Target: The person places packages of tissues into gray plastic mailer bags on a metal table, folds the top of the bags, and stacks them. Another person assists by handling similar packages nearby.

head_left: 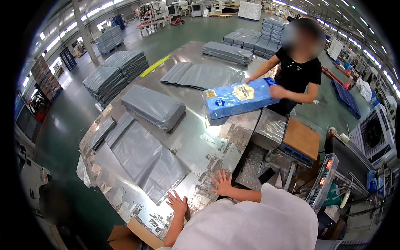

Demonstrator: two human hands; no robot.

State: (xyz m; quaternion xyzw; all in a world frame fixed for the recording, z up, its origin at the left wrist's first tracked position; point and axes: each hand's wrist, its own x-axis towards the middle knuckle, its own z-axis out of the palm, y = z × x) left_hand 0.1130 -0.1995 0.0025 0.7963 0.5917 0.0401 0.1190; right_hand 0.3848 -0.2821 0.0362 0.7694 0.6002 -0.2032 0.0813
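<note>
Hands both bare and empty, spread wide, palms down. My left hand (178,204) is just beside the near edge of a flat grey plastic bag (146,160), which lies on the metal desk (196,139) ahead and to the left; contact cannot be told. My right hand (223,184) appears to rest near the desk's right edge.

Step in hand, my judgement: a pause between handling moves. Picking up the bag would call for pinching its near edge, since slick film likely slides and clings.

Farther out: a grey-wrapped bundle (152,106) sits just beyond the bag and would block a straight push forward; a folded grey strip (102,133) lies to its left. Across the desk, a co-worker (301,68) holds a blue film-wrapped pack (241,99), partly in front of a second grey bag (204,76). Right: a red-digit display (327,177). Lower left: an open cardboard box (125,237).
</note>
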